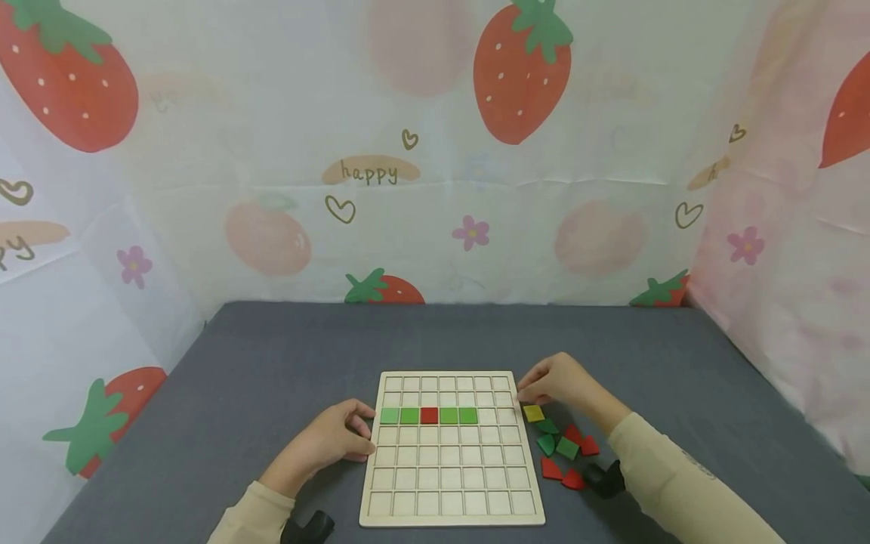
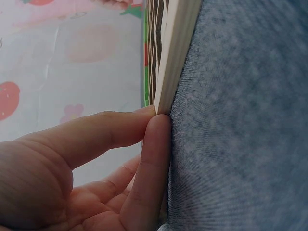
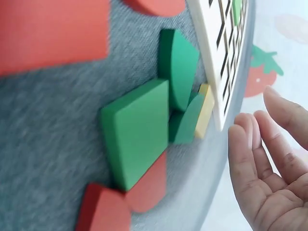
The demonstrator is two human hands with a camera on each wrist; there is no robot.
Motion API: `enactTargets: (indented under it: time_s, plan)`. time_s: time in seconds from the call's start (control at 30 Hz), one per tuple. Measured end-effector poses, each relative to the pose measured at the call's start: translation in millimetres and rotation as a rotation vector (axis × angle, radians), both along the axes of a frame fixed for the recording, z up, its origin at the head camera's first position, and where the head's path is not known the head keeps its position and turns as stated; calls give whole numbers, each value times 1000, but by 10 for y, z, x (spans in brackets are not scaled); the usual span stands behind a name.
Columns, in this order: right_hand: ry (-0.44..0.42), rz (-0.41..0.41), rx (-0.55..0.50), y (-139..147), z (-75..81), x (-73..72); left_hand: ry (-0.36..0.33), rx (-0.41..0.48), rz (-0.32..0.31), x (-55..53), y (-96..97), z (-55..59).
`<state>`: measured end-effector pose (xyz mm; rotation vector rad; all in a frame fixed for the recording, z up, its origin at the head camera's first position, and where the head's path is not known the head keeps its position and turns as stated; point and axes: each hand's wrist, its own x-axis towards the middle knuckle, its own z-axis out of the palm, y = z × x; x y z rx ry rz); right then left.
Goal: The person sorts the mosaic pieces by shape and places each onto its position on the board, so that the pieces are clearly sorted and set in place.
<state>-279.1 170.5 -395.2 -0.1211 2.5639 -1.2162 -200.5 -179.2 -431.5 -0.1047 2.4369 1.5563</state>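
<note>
A pale wooden grid board (image 1: 418, 479) lies flat on the grey cloth. One of its rows bears green square tiles (image 1: 410, 416) and one red tile (image 1: 429, 415) between them. At the board's left edge rests my left hand (image 1: 337, 431), its thumb and a finger touching the wooden rim, seen close in the left wrist view. My right hand (image 1: 560, 380) hovers by the upper right edge with loosely bent fingers. In the right wrist view its thumb stands apart from the fingers, and no piece shows between them. Below that hand, a yellow tile (image 1: 533, 413) sits against the rim.
Loose green pieces (image 3: 139, 130) and red pieces (image 1: 551, 468) lie right of the board, some overlapping. Black wrist devices (image 1: 605, 479) are on both arms. Behind the table (image 1: 299, 340) hangs a strawberry-print curtain (image 1: 285, 128), which also lines both sides.
</note>
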Motion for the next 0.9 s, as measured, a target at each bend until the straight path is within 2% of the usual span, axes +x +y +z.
enactTargets:
  time_s: [0.47, 0.9]
  plan:
    - [-36, -29, -4, 232, -70, 0, 14, -7, 9, -7, 5, -18]
    - [-67, -19, 9, 273, -106, 29, 5, 4, -6, 7, 4, 11]
